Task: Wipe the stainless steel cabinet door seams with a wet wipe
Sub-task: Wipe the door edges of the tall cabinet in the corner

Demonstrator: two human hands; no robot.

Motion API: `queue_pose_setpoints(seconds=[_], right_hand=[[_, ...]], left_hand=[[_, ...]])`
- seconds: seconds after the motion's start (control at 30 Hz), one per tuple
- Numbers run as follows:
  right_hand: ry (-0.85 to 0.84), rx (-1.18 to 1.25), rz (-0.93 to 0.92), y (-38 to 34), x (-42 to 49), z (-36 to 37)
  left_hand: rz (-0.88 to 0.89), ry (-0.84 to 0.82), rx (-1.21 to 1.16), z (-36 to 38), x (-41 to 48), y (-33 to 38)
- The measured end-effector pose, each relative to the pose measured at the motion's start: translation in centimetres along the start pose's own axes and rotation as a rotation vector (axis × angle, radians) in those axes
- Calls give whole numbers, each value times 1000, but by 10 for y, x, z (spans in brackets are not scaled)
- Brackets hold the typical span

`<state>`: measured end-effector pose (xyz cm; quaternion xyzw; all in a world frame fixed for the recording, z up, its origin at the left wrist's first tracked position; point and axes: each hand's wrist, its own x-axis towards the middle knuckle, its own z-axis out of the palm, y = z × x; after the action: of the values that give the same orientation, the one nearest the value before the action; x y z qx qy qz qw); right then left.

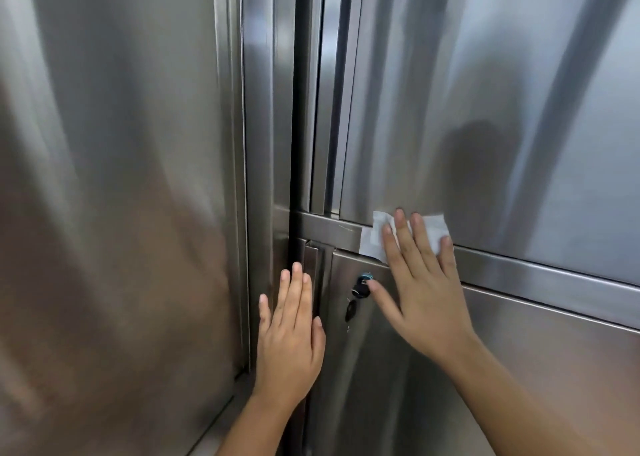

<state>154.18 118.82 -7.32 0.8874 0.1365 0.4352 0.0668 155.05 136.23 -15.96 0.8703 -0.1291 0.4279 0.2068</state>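
right hand (424, 282) flattens thin white wipe (372, 237) across brushed-steel seam (332, 231).

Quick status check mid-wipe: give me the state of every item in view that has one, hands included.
White wet wipe: spread flat, pressed on the horizontal steel rail.
Right hand: open, fingers flat on the wipe.
Left hand: open, flat by the vertical seam, empty.
Lower stainless steel cabinet door: closed.
Dark key: inserted in the lock, a second one dangling.

No text, label, brand, number or sign can be read anywhere: the brushed stainless steel cabinet doors (519, 109) and the plain white wet wipe (372, 239) bear none.
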Motion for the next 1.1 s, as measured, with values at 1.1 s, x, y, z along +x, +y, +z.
queue_pose_setpoints(seconds=[1.1], right_hand=[[178, -439, -123, -48, -89, 152]], left_hand=[[285, 500, -20, 151, -90, -59]])
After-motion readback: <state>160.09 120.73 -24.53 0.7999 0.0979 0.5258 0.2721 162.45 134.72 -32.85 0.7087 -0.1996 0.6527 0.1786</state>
